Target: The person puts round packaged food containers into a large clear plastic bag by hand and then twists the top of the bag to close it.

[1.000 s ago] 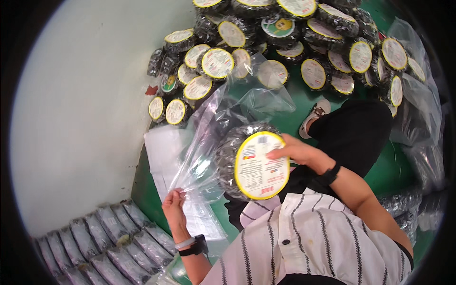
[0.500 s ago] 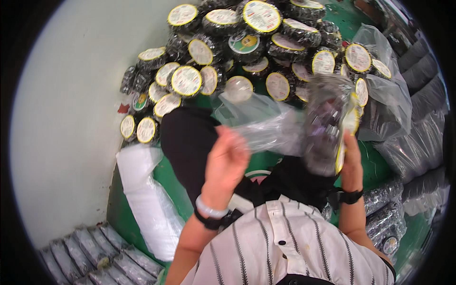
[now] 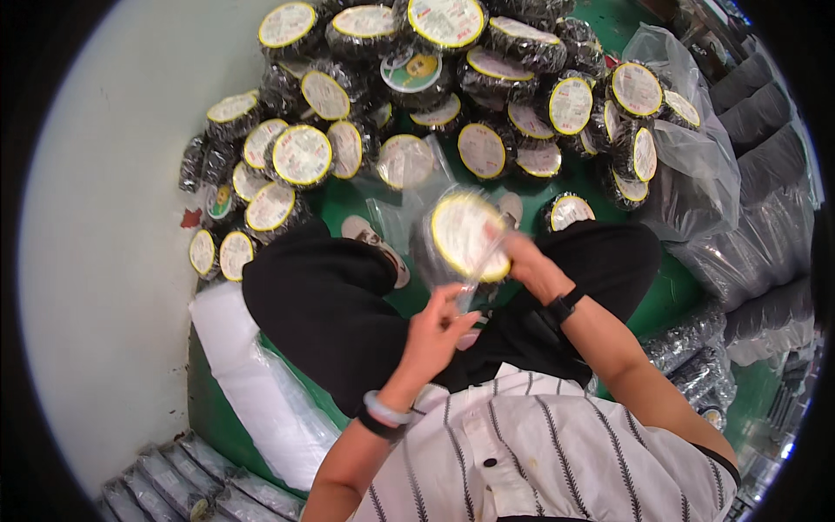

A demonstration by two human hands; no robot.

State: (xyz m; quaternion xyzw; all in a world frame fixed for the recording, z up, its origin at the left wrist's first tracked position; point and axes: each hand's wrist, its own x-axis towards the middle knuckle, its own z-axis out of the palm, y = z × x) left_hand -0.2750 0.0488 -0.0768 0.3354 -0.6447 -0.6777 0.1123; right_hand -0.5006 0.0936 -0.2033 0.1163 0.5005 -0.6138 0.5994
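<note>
My right hand (image 3: 531, 265) grips the right edge of a round dark pack (image 3: 465, 237) in clear wrap, whose white label with a yellow rim faces up. The pack is smeared by motion. Just below it, my left hand (image 3: 439, 331) pinches a strip of clear plastic bag (image 3: 470, 294) between thumb and fingers. More clear plastic (image 3: 396, 222) spreads out behind the pack; whether it is the same bag, I cannot tell. Both hands are above the green floor, between my black-trousered legs.
A heap of similar round packs (image 3: 300, 155) rises ahead against the pale wall (image 3: 104, 217). One pack (image 3: 571, 211) lies by my right knee. To the left is a stack of white plastic bags (image 3: 252, 383). Dark wrapped bundles (image 3: 757, 235) line the right side; more (image 3: 187, 474) lie lower left.
The pack has swung left to the middle in my right hand, and its label has turned upward. My left hand has come lower and closer to it, with clear plastic in its fingers.
</note>
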